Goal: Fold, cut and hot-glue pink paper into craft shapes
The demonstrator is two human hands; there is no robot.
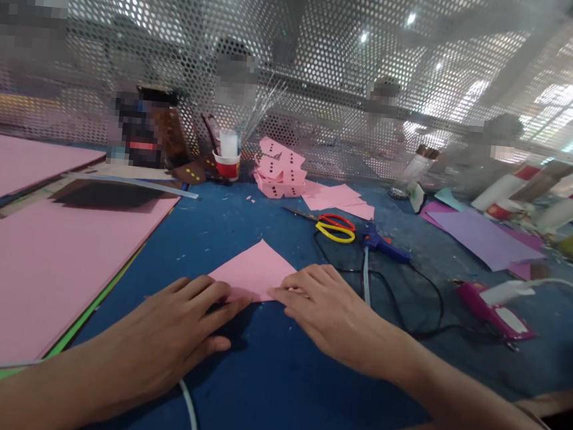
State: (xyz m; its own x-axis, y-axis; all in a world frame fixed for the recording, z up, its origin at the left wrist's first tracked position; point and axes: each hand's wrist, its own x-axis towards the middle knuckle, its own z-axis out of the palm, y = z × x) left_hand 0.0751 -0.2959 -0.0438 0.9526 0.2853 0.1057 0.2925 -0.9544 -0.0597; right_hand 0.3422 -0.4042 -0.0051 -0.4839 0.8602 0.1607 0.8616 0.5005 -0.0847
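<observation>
A folded pink paper, triangular in outline, lies on the blue tabletop with its point facing away from me. My left hand rests at its left corner, fingers stretched along the folded near edge and thumb apart. At the right corner, my right hand has its fingers bent and drawn together on the paper's edge. Scissors with red and yellow handles lie just beyond my right hand. Beside them sits a blue glue gun with a clear glue stick in it.
Large pink sheets are stacked at left. Behind stand a paper cup and a pile of dotted pink folded pieces. Purple sheets and a magenta device with a white plug lie at right; black cord winds across the table.
</observation>
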